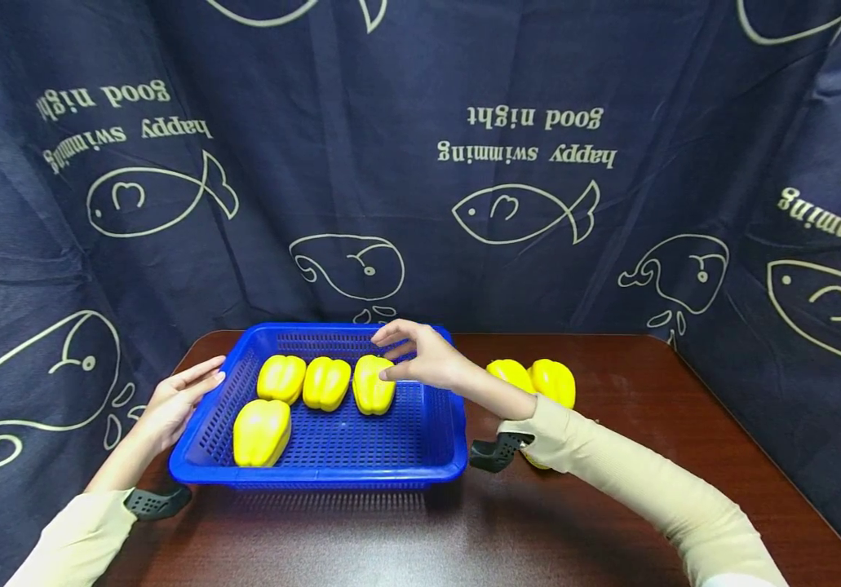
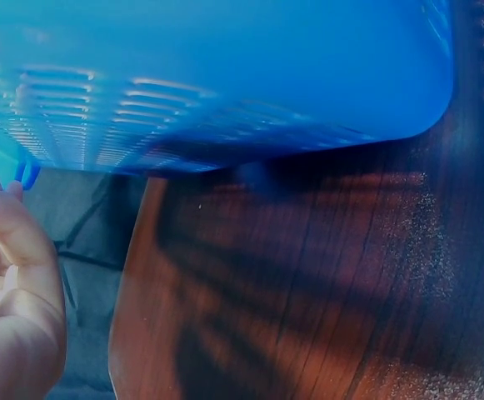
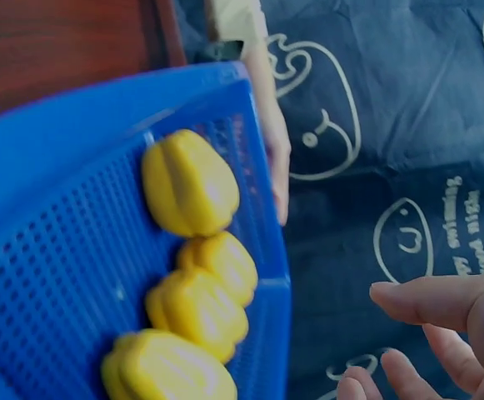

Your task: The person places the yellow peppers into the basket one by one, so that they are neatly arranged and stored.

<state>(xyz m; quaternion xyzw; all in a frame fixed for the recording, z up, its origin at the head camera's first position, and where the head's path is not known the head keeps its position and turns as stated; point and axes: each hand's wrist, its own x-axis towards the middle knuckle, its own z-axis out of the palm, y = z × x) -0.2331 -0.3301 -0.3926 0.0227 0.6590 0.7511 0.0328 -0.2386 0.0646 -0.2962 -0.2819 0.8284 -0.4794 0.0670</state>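
Note:
A blue plastic basket with slotted walls stands on the table, holding several yellow bell peppers. My left hand holds the basket's left rim; in the left wrist view, its bent fingers meet the blue edge. Above the basket's right part is my right hand, fingers spread and loosely bent, holding nothing. In the head view it overlaps the rightmost bell pepper in the basket. The right wrist view has the fingers apart from the peppers.
More yellow bell peppers lie on the brown wooden table, right of the basket, partly hidden by my right forearm. A dark blue curtain printed with fish and whales hangs behind the table and at both sides.

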